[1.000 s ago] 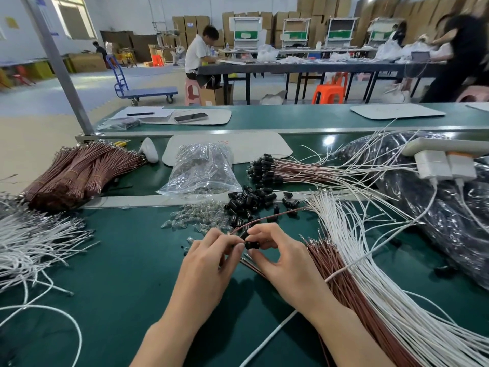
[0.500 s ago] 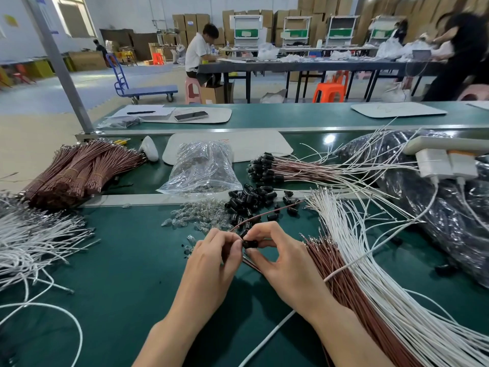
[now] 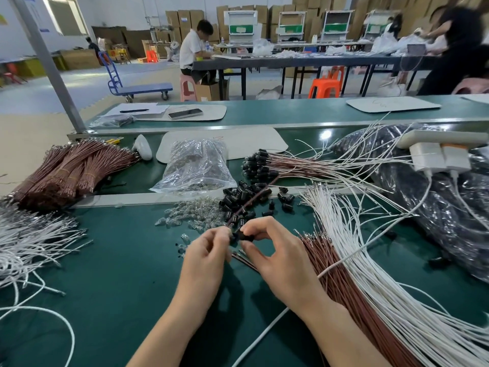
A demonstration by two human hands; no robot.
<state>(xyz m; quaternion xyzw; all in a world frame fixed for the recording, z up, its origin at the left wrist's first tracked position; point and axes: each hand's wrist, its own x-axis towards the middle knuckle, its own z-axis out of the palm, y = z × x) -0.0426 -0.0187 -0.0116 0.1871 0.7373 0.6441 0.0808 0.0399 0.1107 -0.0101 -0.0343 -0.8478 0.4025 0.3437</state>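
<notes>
Right hand (image 3: 280, 256) and left hand (image 3: 207, 256) pinch black cap (image 3: 244, 236) on brown wire (image 3: 251, 201).

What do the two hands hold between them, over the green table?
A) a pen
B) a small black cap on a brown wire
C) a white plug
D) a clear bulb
B: the right hand pinches the black cap, and the left hand pinches the brown wire that rises from it.

I see a crinkled clear plastic bag (image 3: 194, 168) on the green worktop (image 3: 105, 274); tied brown wire bundles (image 3: 71, 173) lie left of it, white charger plugs (image 3: 439, 157) far right.
</notes>
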